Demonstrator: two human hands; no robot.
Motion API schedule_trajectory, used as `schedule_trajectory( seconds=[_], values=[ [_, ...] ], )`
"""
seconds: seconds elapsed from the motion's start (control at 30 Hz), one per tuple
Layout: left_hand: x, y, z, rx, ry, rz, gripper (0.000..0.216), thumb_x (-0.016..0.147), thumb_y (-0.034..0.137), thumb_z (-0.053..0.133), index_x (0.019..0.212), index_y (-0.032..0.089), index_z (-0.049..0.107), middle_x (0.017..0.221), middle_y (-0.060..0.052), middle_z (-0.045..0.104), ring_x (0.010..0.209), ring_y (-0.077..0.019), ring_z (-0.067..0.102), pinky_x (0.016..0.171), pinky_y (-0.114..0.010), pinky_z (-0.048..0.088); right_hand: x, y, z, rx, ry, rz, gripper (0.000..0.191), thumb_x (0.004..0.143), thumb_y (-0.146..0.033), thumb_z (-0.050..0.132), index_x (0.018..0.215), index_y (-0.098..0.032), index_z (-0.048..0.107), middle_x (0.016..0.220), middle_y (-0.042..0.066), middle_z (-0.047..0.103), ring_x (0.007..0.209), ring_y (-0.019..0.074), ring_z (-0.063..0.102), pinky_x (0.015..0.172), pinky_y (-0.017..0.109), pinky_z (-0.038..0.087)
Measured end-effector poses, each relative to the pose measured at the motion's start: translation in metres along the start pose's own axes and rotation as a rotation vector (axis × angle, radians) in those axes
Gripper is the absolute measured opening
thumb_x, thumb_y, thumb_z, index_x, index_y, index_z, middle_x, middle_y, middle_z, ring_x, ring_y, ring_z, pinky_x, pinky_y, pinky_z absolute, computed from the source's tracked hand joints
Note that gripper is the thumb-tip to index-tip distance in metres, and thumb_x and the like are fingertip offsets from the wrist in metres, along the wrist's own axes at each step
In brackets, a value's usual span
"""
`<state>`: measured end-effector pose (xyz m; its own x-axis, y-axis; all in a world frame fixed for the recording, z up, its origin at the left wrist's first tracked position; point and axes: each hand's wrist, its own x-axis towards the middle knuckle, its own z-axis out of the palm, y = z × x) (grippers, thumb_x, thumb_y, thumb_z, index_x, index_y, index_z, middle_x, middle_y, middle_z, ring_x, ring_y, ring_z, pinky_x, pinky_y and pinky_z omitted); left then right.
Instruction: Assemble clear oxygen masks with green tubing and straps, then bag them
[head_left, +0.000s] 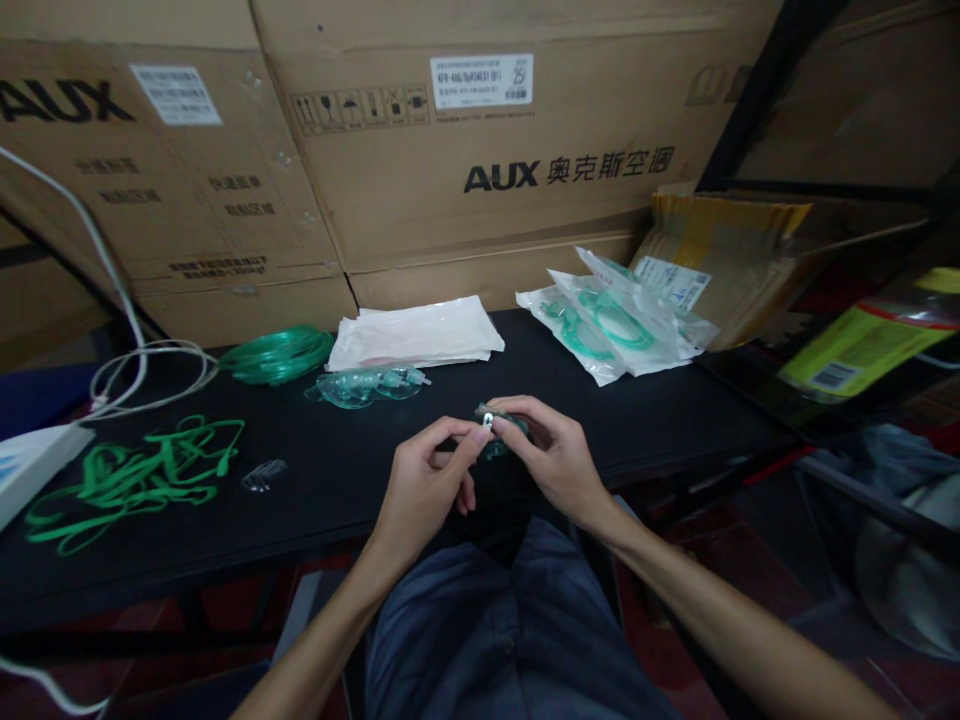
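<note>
Near the front edge of the black table, both hands are close together. My right hand is closed around a clear green oxygen mask, mostly hidden by its fingers. Between thumb and fingers, my left hand pinches a small shiny strip against the mask; it looks like a metal nose clip. To the left lie a small pile of thin metal strips and a tangle of green elastic straps. Behind them, several clear green masks are nested on their sides.
Coiled green tubing and a stack of white packets lie at the back. Sealed bags with green tubing are at back right, beside an open carton. A yellow-labelled bottle stands right; a white cable runs left.
</note>
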<state>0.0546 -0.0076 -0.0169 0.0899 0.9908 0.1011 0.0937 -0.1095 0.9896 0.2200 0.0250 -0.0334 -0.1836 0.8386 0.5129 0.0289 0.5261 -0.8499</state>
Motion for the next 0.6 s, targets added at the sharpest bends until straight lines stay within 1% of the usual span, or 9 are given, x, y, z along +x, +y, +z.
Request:
schedule_trajectory(
  seconds=[0.1,0.17,0.23,0.33,0.43,0.5,0.6],
  values=[
    [-0.0014,-0.001,0.0,0.006,0.056,0.042,0.027,0.088,0.043,0.069,0.09,0.016,0.069,0.056,0.006,0.054,0.035,-0.0066,0.05,0.033,-0.015,0.04,0.0003,0.0001,0.0013,0.093,-0.006,0.018,0.014,0.091,-0.025,0.069,0.104,-0.023,0.071,0.114,0.006,0.074,0.11,0.02,0.069,0.099,0.032,0.054],
    [-0.0021,-0.0019,-0.0005,0.013,0.075,0.074,0.025,0.088,0.041,0.069,0.089,0.016,0.07,0.065,0.005,0.053,0.038,-0.0053,0.052,0.033,-0.015,0.04,0.0008,-0.0006,0.0012,0.177,-0.023,0.057,0.018,0.089,-0.024,0.071,0.107,-0.023,0.067,0.119,0.006,0.073,0.113,0.02,0.069,0.1,0.033,0.054],
    [-0.0022,-0.0027,-0.0016,0.031,0.078,0.113,0.023,0.089,0.039,0.069,0.088,0.017,0.071,0.072,0.005,0.052,0.041,-0.0039,0.053,0.035,-0.015,0.04,0.0016,-0.001,0.0001,0.239,-0.048,0.097,0.023,0.089,-0.025,0.073,0.109,-0.024,0.064,0.119,0.007,0.073,0.113,0.02,0.069,0.1,0.034,0.055],
    [-0.001,-0.0034,-0.0037,0.067,0.084,0.181,0.018,0.09,0.033,0.068,0.084,0.016,0.071,0.077,0.004,0.053,0.045,-0.0023,0.053,0.04,-0.014,0.04,0.0023,0.0004,-0.0023,0.258,-0.11,0.134,0.028,0.09,-0.027,0.071,0.117,-0.024,0.065,0.118,0.007,0.073,0.113,0.0194,0.069,0.099,0.033,0.055],
    [0.0014,-0.004,-0.005,0.085,0.103,0.189,0.015,0.089,0.03,0.069,0.086,0.016,0.072,0.079,0.003,0.053,0.048,-0.0028,0.054,0.042,-0.014,0.042,0.0019,0.0045,-0.0025,0.262,-0.142,0.127,0.029,0.091,-0.025,0.07,0.119,-0.024,0.067,0.119,0.006,0.072,0.112,0.0188,0.069,0.1,0.033,0.054],
    [0.0025,-0.0047,-0.0052,0.083,0.106,0.178,0.014,0.089,0.03,0.069,0.087,0.016,0.072,0.08,0.003,0.054,0.052,-0.0042,0.057,0.044,-0.015,0.046,0.0008,0.0071,-0.0012,0.272,-0.124,0.115,0.032,0.088,-0.022,0.073,0.119,-0.024,0.067,0.116,0.005,0.073,0.112,0.0192,0.069,0.103,0.033,0.053],
    [0.0025,-0.0058,-0.0049,0.085,0.105,0.177,0.014,0.088,0.03,0.07,0.086,0.016,0.073,0.083,0.001,0.056,0.061,-0.007,0.062,0.054,-0.016,0.054,-0.0014,0.008,0.0007,0.246,-0.081,0.112,0.032,0.086,-0.02,0.074,0.117,-0.023,0.066,0.115,0.005,0.073,0.112,0.0201,0.069,0.104,0.034,0.052]
  ],
)
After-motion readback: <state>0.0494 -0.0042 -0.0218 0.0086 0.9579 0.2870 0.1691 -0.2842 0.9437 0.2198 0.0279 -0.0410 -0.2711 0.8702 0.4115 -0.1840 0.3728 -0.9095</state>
